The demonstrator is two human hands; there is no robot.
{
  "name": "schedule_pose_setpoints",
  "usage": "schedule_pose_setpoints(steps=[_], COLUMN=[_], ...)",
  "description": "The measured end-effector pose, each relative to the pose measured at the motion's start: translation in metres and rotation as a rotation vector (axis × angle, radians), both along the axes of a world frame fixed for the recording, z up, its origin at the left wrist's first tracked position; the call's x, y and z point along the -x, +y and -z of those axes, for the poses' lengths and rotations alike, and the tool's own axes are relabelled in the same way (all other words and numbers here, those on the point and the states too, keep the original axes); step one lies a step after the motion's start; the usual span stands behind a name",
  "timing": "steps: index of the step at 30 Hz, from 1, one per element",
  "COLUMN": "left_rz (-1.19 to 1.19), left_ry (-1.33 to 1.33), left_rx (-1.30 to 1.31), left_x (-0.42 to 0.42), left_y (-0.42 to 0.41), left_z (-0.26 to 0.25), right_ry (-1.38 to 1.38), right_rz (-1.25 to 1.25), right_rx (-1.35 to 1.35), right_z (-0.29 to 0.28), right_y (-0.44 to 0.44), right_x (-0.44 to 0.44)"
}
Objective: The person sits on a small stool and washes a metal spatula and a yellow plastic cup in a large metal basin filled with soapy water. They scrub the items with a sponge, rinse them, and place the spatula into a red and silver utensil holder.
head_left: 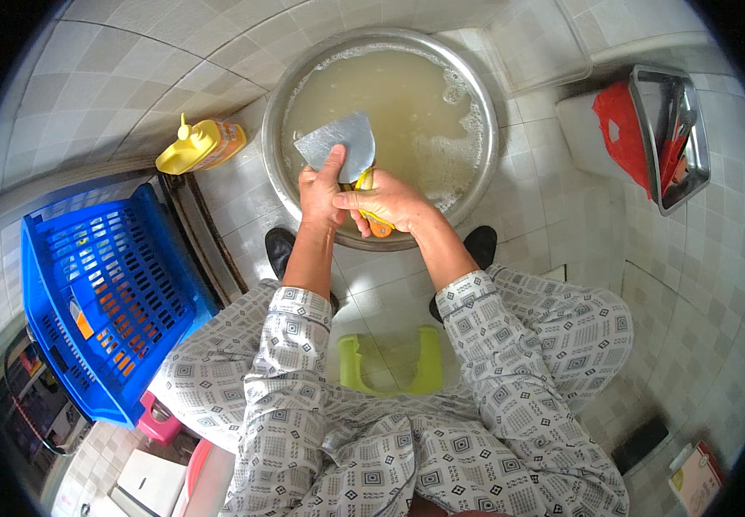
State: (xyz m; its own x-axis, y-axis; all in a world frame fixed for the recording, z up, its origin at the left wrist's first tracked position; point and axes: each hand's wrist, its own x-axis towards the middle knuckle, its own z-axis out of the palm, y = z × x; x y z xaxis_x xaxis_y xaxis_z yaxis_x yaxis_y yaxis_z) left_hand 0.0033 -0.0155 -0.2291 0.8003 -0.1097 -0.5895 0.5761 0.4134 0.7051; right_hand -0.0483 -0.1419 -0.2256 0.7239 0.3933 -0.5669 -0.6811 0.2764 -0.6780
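My left hand (319, 199) grips a scraper near the base of its wide metal blade (345, 141), with the thumb lying flat on the metal. From the other side, my right hand (401, 199) is closed around the handle, pressing a yellow piece of cloth or scrubber (365, 179) against it. An orange-brown handle end (381, 229) shows below the fingers. Both hands touch each other over the near rim of a large round metal basin (490, 139). Cloudy, yellowish water (379, 87) with foam along its edges fills the basin.
To the left stand a yellow detergent bottle (201, 147) and a blue plastic basket (175, 304) holding orange items. A metal tray (702, 168) with a red bag (621, 139) is at right. Part of a green plastic stool (430, 362) shows between my legs.
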Motion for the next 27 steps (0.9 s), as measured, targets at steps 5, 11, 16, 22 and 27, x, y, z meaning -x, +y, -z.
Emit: schedule_pose_setpoints(steps=[5,11,16,22,27], left_rz=[-0.096,-0.087,-0.230,-0.257,-0.163], left_ry=[-0.061,-0.080,0.065,0.029,0.131], left_rx=[-0.261,-0.572,-0.553,-0.357,-0.314], left_x=[-0.017,-0.033,-0.041,-0.063,-0.045], left_y=[0.007,0.013,0.017,0.038,0.027], left_z=[0.011,0.022,0.038,0.026,0.049], right_ry=[-0.016,-0.409,-0.539,-0.118,0.192], right_rz=[0.119,0.102,-0.076,-0.017,0.233], right_rx=[0.240,0.675,0.895,0.632,0.266], right_z=[-0.015,-0.004,0.012,0.023,0.034], right_y=[0.020,0.020,0.010,-0.020,-0.016], right_x=[0.003,0.012,0.025,0.035,0.030])
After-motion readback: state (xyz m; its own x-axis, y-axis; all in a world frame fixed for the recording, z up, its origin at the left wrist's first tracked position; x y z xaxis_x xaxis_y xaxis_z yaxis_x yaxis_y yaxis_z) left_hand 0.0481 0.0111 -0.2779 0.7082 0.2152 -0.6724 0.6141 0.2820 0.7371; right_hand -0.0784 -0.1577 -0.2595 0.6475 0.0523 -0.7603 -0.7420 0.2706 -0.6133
